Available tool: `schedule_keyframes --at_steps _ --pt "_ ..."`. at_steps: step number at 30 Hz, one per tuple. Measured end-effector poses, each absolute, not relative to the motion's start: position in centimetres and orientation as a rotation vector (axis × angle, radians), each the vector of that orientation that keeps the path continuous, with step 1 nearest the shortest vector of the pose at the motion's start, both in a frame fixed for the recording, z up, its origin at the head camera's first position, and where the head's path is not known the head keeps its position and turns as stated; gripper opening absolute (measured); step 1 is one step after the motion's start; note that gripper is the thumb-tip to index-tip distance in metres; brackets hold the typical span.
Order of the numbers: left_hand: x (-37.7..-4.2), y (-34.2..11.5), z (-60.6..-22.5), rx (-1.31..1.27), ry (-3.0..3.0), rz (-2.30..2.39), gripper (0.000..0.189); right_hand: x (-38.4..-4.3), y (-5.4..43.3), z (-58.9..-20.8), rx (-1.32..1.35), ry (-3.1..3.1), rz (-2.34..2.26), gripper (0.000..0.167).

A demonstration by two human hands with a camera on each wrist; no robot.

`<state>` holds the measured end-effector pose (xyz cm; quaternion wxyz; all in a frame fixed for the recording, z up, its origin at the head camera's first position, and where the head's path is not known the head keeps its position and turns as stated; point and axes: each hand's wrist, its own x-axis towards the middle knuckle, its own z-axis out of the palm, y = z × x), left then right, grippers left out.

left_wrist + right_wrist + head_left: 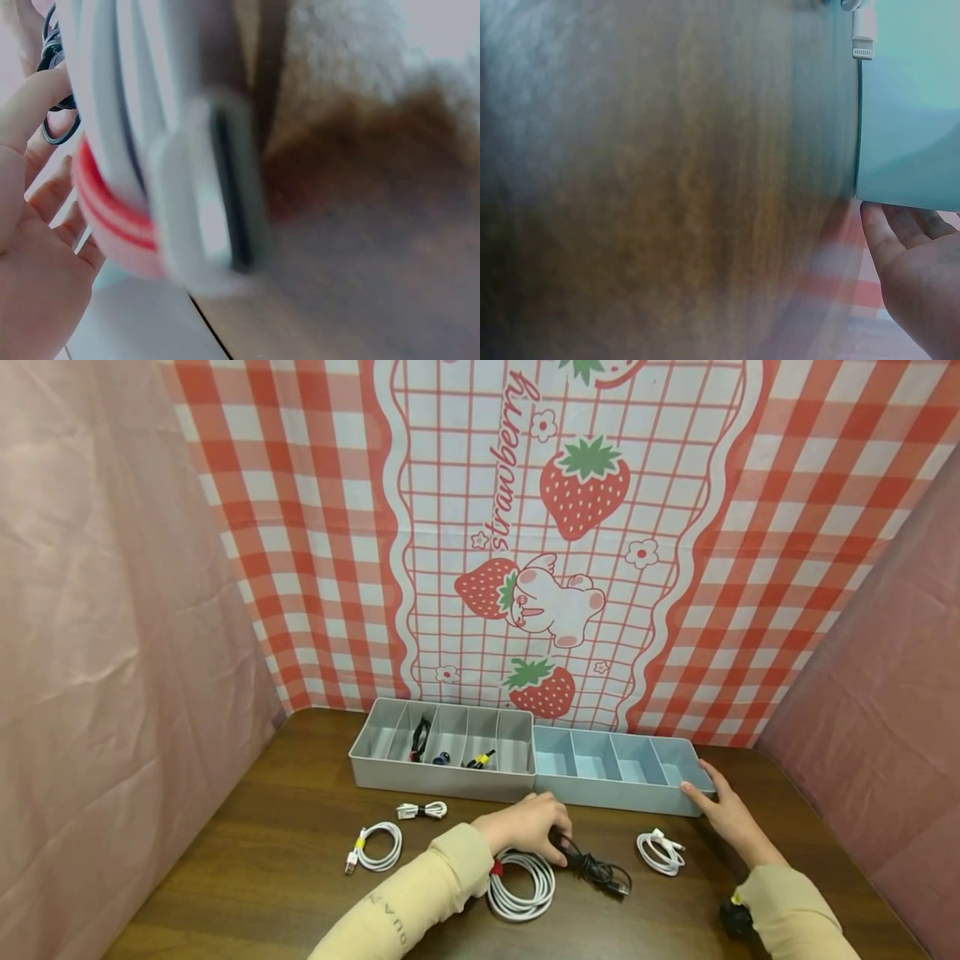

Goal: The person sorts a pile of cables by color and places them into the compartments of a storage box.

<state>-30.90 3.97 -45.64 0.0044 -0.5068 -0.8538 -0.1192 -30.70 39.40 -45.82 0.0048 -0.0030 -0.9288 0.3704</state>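
Note:
My left hand pinches a bundled black cable by one end, and its other end, with a metal plug, lies toward the right. Just below that hand is a thick coiled white cable with a red tie. Its plug fills the middle of the left wrist view, blurred. At the right end of the light blue divided box, my right hand holds the corner, thumb at the front rim and fingers against the end wall. The blue box's compartments hold nothing visible.
A grey divided box adjoins the blue one, with a black cable, a dark blue item and a yellow-and-black item inside. Small white cables lie left and right on the wooden table. Something black sits by the right sleeve.

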Motion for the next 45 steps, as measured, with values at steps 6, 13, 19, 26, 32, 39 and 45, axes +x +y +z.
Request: schedule_keyframes --at_steps 6,13,19,26,32,39,45 --pt "-30.5 3.9 -45.2 -1.583 -2.664 -0.401 0.021 -30.7 39.6 -46.0 -0.012 -2.901 1.153 0.083" --pt "-30.1 3.9 -44.7 -1.558 -2.631 -0.392 0.021 -30.7 39.6 -46.1 0.002 -2.884 1.158 0.083" --pt "-29.8 3.8 -44.3 -1.562 -2.613 -0.403 0.020 -30.5 39.6 -46.0 0.001 -2.878 1.167 0.083" --pt "-29.4 3.7 -43.9 -1.558 -2.601 -0.377 0.019 -30.5 39.5 -45.9 -0.012 -2.895 1.164 0.083" --pt "-29.0 3.7 -43.6 -1.538 -2.561 -0.353 0.018 -30.7 39.5 -45.9 -0.009 -2.897 1.170 0.083" --pt "-28.6 3.4 -42.9 -1.501 -2.533 -0.361 0.017 -30.8 39.6 -46.0 -0.008 -2.904 1.159 0.083" --pt "-28.4 3.3 -42.3 -1.480 -2.546 -0.414 0.016 -30.8 39.6 -46.1 -0.001 -2.895 1.155 0.083"
